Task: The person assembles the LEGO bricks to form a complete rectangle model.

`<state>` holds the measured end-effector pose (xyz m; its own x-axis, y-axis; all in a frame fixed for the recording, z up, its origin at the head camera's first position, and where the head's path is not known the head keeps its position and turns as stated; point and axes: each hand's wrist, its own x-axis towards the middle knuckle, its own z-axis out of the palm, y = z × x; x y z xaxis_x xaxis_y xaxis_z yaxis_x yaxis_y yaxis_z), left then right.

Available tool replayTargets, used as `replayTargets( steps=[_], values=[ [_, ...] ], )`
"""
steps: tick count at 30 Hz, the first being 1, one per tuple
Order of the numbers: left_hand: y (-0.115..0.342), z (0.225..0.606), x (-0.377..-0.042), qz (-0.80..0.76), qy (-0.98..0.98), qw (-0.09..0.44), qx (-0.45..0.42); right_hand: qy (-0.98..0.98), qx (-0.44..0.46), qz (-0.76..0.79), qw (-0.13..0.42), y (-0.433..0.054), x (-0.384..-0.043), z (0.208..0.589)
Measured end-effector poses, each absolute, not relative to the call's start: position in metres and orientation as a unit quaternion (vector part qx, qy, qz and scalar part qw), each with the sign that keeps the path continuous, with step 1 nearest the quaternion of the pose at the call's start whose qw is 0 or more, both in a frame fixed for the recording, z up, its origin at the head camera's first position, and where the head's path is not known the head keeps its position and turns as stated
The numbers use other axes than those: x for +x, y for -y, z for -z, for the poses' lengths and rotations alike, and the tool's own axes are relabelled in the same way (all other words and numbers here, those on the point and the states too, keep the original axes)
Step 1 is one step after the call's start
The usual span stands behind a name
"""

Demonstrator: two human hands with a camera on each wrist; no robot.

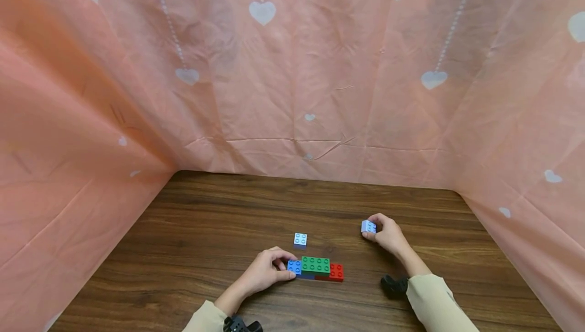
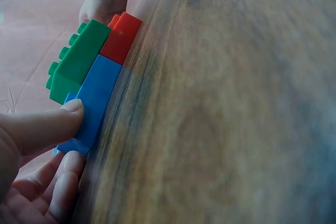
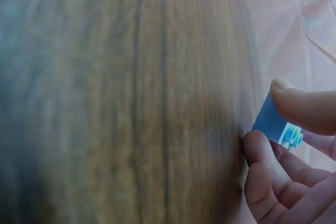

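In the head view my left hand pinches the left end of a blue toy building brick. A green brick sits on top, bridging that blue brick and a red brick at the right. The left wrist view shows thumb and fingers on either side of the blue brick. Farther right, my right hand grips a small light-blue brick between thumb and fingers; its studs face sideways in the right wrist view. Another small light-blue brick lies studs up behind the joined bricks.
The bricks are on a dark wood-grain table. A pink curtain with white hearts encloses its back and sides. Black straps with devices are worn at both wrists, beside the light sleeves.
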<state>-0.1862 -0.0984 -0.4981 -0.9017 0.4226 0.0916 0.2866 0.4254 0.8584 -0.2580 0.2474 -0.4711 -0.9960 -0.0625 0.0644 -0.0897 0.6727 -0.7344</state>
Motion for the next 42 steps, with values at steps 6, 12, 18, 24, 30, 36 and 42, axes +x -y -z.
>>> replayTargets(
  steps=[6,12,18,24,30,36,42],
  values=[
    [0.099,0.497,-0.187,-0.494,-0.842,0.070,0.207,0.917,0.044,-0.396,0.028,-0.247,-0.252,0.470],
    [0.099,0.498,-0.188,-0.492,-0.843,0.066,0.205,0.917,0.052,-0.394,0.031,-0.244,-0.248,0.471],
    [0.099,0.498,-0.188,-0.495,-0.842,0.067,0.205,0.912,0.060,-0.404,0.031,-0.239,-0.243,0.473],
    [0.099,0.498,-0.188,-0.495,-0.841,0.068,0.205,0.902,0.074,-0.425,0.021,-0.233,-0.237,0.471],
    [0.099,0.498,-0.188,-0.496,-0.841,0.065,0.205,0.896,0.086,-0.436,0.014,-0.227,-0.229,0.467],
    [0.100,0.497,-0.188,-0.492,-0.844,0.065,0.202,0.894,0.091,-0.438,0.012,-0.221,-0.224,0.464],
    [0.101,0.497,-0.189,-0.487,-0.847,0.075,0.200,0.893,0.099,-0.439,0.010,-0.218,-0.223,0.462]
  ],
)
